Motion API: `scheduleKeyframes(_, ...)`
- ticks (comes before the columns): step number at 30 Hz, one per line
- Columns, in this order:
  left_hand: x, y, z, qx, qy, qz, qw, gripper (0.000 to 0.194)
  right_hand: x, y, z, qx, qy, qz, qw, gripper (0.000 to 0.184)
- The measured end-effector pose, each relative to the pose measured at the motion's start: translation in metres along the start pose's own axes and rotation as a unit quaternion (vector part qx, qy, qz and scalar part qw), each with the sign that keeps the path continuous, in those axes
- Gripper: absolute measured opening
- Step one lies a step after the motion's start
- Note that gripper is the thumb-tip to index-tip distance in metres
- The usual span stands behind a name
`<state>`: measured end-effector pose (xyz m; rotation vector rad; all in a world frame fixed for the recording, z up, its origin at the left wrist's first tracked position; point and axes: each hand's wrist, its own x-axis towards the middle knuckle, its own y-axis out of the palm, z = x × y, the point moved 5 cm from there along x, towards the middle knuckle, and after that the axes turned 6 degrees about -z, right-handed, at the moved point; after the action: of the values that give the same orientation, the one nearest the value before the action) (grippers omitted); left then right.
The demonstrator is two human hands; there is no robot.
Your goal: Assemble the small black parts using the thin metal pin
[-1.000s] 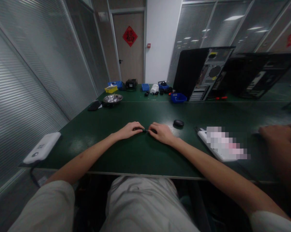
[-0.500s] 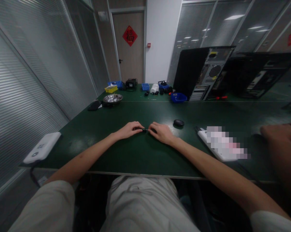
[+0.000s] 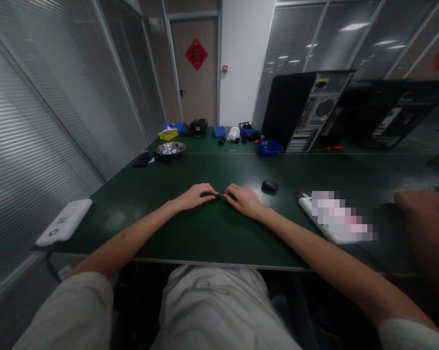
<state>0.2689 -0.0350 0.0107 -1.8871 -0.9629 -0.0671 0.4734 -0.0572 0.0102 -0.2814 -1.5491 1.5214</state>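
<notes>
Both of my hands rest low over the green table [image 3: 204, 233], close together. Between finger and thumb, my left hand [image 3: 196, 195] pinches a small black part [image 3: 218, 196], too small to name. My right hand [image 3: 244, 200] is closed around a tool with a thin metal shaft [image 3: 221, 195]; most of it is hidden by the fingers. The shaft points left and meets the black part or ends right at it. To the right of my right hand lies a black computer mouse [image 3: 270, 185].
A white device [image 3: 64, 222] lies at the left edge, another [image 3: 326, 221], partly blurred out, at the right. Beyond are a metal bowl [image 3: 170, 149], a blue tray [image 3: 270, 148], small bins and a computer tower [image 3: 307, 112]. Another person's hand [image 3: 419, 200] is far right.
My hands hold almost the same pose and place. The other person's hand at the far right has shifted slightly.
</notes>
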Motion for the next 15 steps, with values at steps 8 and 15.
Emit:
scheduleKeyframes(8,0.0000,-0.0011,-0.0029,0.009,-0.002,0.001,1.000,0.026,0.0003,-0.0016,0.0010,0.000,0.005,0.003,1.000,0.025)
scheduleKeyframes(15,0.0002,0.0001,-0.0012,0.014,-0.002,-0.001,1.000,0.026,0.0001,-0.0033,0.0056,-0.018,-0.001,0.014,1.000,0.025)
